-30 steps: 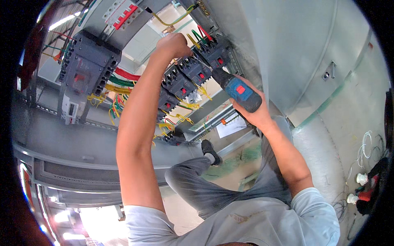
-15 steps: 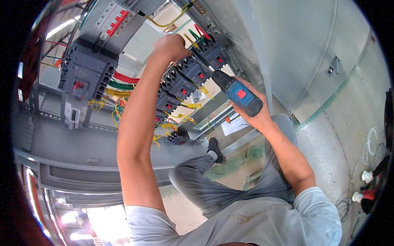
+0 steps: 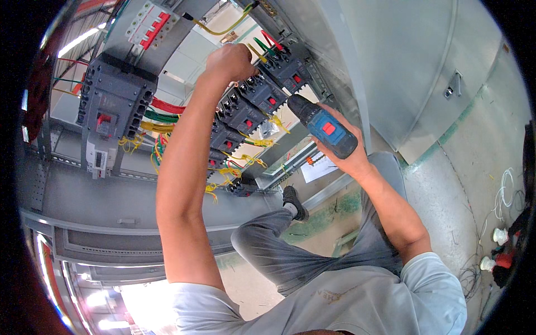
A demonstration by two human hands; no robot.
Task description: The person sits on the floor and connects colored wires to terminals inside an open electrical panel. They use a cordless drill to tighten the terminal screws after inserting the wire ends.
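A blue and black cordless drill (image 3: 324, 127) with a red patch on its body is gripped in my right hand (image 3: 353, 153), its chuck pointing up-left at the row of breakers. My left hand (image 3: 230, 61) reaches over the far end of that row, fingers curled down at the terminals of a dark circuit breaker (image 3: 262, 94); what they hold is hidden. Beside it sits the end breaker (image 3: 290, 72), with yellow, green and red wires rising from its terminals. Nearer, another breaker (image 3: 244, 116) with a red switch stands partly behind my left forearm.
A large breaker (image 3: 117, 97) is mounted at left, with thick red, green and yellow cables (image 3: 164, 116) running from it. Above it is a white breaker with red levers (image 3: 151, 33). Thin yellow wires (image 3: 254, 162) dangle below the row. A grey cabinet door (image 3: 413, 72) stands at right.
The view has shifted slightly. Both hands keep nearly the same places, with the drill still in my right hand and my left at the breaker terminals.
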